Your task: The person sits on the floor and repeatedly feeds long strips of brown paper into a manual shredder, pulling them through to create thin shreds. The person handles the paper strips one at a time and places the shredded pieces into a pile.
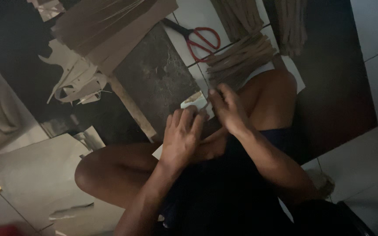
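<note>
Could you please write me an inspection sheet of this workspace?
Surface: pale tiled floor with a dark stone slab.
Job's things: small white paper piece held between both hands.
Clutter: red-handled scissors, stacked brown cardboard strips, white paper offcuts, brown cardboard sheets.
Grippers: left hand and right hand pinch the paper.
Cables: nothing seen.
Surroundings: dim light; person's bare knees.
</note>
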